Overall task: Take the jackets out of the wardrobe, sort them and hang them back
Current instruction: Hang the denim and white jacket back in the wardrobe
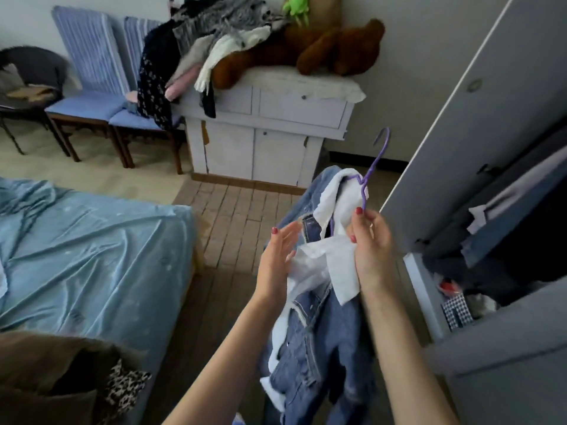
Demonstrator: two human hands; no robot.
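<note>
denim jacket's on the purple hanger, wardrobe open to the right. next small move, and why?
Probably swing the purple hanger right, toward the open wardrobe. The right hand already pinches it by the neck, with the denim jacket and its white lining hanging from it, and the hook is free. The left hand is open beside the jacket, holding nothing. The rail itself is not visible.

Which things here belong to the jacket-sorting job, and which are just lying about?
Job: denim jacket, purple hanger, wardrobe, right hand, left hand.
Lying about: bed, chairs, teddy bear, white cabinet.
</note>
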